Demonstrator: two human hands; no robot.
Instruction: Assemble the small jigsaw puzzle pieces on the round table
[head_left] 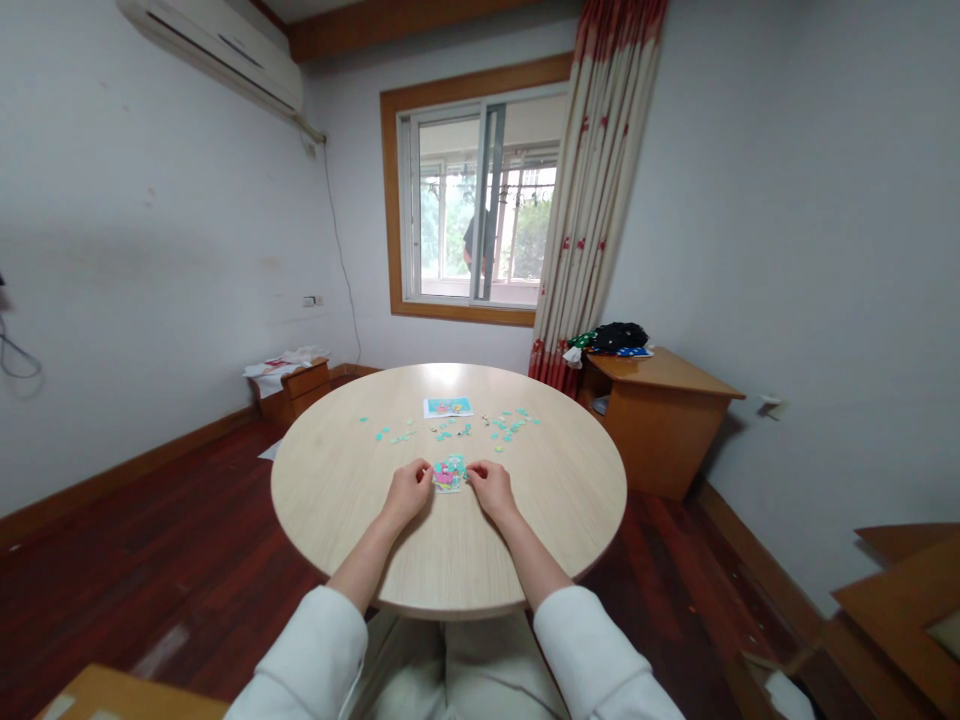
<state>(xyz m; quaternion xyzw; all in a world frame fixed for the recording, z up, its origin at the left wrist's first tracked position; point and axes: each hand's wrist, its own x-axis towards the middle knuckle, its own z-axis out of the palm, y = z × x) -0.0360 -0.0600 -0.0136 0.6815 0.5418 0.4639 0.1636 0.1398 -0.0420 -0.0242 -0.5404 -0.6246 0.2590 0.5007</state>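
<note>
A partly joined jigsaw puzzle [449, 478], pink and turquoise, lies flat on the pale round table [345, 500]. At its left edge my left hand [410, 488] has its fingers curled, with thumb and index finger pinching the border. From the other side my right hand [492, 488] pinches the right edge with its fingertips. Whether a separate piece sits between those fingertips is too small to tell. Loose puzzle pieces [512, 424] are scattered beyond the hands, with more puzzle pieces [405, 436] to the left. Behind them lies a picture sheet [448, 408] in turquoise and pink.
A wooden desk [652, 430] with a pile of clothes [619, 338] stands at the right beyond the table. At the back left is a small cabinet [306, 385] with papers or bags on top. A curtain [592, 210] hangs beside the window, and a person [471, 245] shows through the glass.
</note>
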